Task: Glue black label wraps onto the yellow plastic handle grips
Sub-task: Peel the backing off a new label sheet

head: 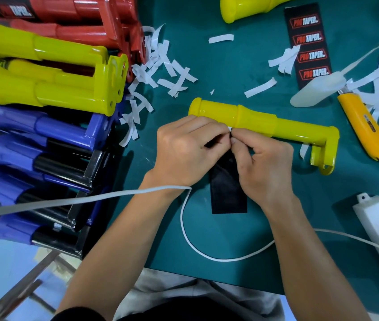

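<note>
Green bench mid-frame, your left hand and right hand, each grip pinched on the black label; yellow handle just above

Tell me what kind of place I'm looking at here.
Probably a small assembly workbench: stacked yellow, red and blue plastic handle grips, scattered white paper backing strips, and a black printed label sheet.

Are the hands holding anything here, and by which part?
Both the left hand and the right hand pinch the black label wrap at its upper end, just in front of the yellow handle grip.
</note>
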A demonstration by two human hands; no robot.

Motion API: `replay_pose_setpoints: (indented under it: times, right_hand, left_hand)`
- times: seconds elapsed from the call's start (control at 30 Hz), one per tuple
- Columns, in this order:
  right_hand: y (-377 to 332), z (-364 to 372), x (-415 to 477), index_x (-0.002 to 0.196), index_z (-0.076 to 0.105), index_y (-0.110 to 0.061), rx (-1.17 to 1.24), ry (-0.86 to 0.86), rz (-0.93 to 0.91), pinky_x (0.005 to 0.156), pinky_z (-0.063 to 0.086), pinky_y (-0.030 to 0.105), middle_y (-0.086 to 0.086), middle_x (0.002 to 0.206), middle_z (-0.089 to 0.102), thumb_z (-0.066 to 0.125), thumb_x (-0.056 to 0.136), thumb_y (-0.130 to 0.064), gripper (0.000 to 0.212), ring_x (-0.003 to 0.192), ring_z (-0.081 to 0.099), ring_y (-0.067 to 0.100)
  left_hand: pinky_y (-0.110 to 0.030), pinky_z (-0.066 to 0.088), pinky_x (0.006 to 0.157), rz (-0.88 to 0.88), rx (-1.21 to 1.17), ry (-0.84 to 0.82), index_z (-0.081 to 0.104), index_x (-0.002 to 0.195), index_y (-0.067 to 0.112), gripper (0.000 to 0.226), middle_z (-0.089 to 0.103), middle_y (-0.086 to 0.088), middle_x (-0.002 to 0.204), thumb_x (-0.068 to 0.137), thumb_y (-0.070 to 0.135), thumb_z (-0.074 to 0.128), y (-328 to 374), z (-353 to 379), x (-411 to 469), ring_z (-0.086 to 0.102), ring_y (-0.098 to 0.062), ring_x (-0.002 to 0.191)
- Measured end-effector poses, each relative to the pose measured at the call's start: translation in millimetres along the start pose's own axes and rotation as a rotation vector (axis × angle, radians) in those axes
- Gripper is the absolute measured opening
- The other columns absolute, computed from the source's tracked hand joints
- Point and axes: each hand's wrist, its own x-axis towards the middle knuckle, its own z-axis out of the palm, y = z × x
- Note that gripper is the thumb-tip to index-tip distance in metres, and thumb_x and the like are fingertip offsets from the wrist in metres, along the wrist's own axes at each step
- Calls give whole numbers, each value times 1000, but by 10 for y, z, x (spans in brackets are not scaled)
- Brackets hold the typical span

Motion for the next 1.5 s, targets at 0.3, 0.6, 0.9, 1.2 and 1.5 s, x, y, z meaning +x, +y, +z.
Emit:
replay_pose_setpoints:
  times: [0.3,0.6,0.9,1.2,1.5]
  right_hand:
    - [-15,0,-62,74,67,-6,-65,-18,9,52,32,33,6,58,46,63,100,-7,26,58,36,25]
    - [-2,10,-54,76,68,-6,-50,-21,-19,53,32,28,5,61,49,62,101,-6,26,59,38,21]
    - [12,-3,-56,71,63,-4,-75,-21,-31,53,30,29,3,60,42,64,99,-3,29,59,35,21]
    - [-15,-4,-56,72,65,-6,-74,-21,-51,58,29,13,-1,62,42,63,100,-1,28,61,35,17]
    - [21,15,-56,83,72,-1,-9,-24,5,57,41,41,12,66,60,60,101,-10,24,61,50,29]
  left_hand:
    - [-26,49,59,-54,-97,-148,81,72,10,12,75,0,71,78,-1,82,5,-74,22,68,-21,61]
    - [-28,50,56,-77,-105,-111,80,70,9,14,74,-2,69,75,-4,80,-6,-57,4,66,-23,58]
    - [-7,39,66,-158,-175,-190,83,76,11,12,76,2,74,78,-1,82,-48,-83,2,50,5,66]
    - [-22,47,57,-165,-170,-144,81,70,10,14,74,1,69,73,-4,79,-7,-80,5,61,-12,58]
    - [-8,39,62,-411,-338,-200,82,75,14,13,68,12,69,75,1,79,11,-85,6,56,8,61]
